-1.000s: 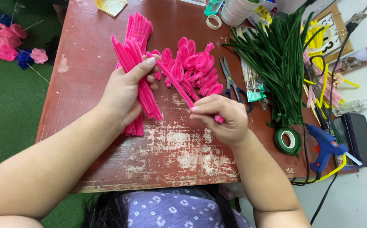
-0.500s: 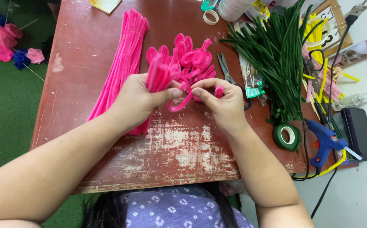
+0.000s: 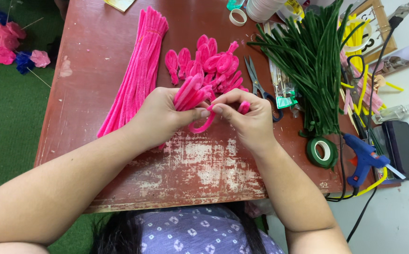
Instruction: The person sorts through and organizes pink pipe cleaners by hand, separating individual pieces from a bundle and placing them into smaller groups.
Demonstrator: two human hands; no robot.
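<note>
Both hands have drawn together over the worn red desk [image 3: 96, 42] beside green carpet [image 3: 7, 122], left hand [image 3: 164, 115] closed around a pink pipe-cleaner bunch [image 3: 190, 91], right hand [image 3: 244, 115] pinching its curled pink loop [image 3: 203, 126].

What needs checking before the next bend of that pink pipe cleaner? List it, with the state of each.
1. Left hand grips the bunch of pink pipe cleaners: ok.
2. Right hand pinches the curved pink pipe cleaner: ok.
3. Finished pink loops lie apart from the hands: ok.
4. Scissors lie flat, close beside the right hand: not ok.
5. Glue gun off or cool: cannot tell.
6. Spare straight pink pipe cleaners lie beside the left hand: ok.
</note>
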